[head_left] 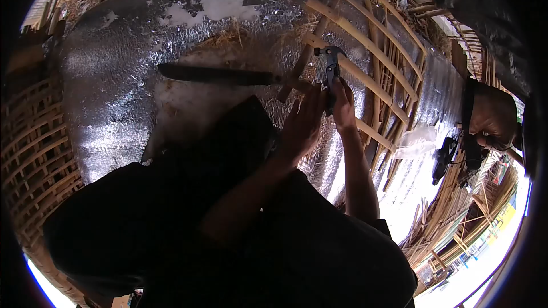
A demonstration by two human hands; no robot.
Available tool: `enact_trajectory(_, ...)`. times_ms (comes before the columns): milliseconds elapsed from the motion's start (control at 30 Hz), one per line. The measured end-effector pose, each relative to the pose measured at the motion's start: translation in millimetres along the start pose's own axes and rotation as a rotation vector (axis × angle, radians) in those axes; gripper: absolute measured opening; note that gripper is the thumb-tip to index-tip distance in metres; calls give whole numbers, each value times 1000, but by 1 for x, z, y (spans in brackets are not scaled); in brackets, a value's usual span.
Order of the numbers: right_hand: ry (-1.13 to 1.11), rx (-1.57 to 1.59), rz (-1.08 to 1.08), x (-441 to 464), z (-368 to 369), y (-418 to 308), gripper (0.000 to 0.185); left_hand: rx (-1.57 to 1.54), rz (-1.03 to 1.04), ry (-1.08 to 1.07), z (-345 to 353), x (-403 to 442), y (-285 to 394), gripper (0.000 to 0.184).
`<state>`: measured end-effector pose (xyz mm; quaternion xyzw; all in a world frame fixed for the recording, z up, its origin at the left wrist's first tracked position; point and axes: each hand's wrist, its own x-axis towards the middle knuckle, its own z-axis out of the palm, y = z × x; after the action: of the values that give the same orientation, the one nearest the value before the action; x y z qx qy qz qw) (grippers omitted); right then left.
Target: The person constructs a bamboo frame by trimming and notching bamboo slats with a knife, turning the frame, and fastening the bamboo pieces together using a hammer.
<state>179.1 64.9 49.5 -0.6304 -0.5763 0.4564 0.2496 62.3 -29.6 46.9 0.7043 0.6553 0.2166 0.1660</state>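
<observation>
A dark hammer-headed multi-tool stands upright in front of me, its claw and striking face at the top. My right hand is closed around its handle from the right. Against the handle's left side, my left hand has its fingers bent, in shadow; their tips are partly hidden. Just beyond the left fingers lies a large knife with a long dark blade, blade pointing left and handle towards that hand. To the right of the hammer head, cut bamboo strips lie side by side.
Silvery foil sheeting covers the ground, torn in places. Woven bamboo lattice rises at the left. A clear plastic bag lies at the right, near another person's limb. More bamboo lengths are stacked at the lower right.
</observation>
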Motion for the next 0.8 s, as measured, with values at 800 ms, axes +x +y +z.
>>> enact_trajectory(800, 257, -324, -216, -97, -8, -97, 27, -58, 22, 36, 20, -6, -14, 62)
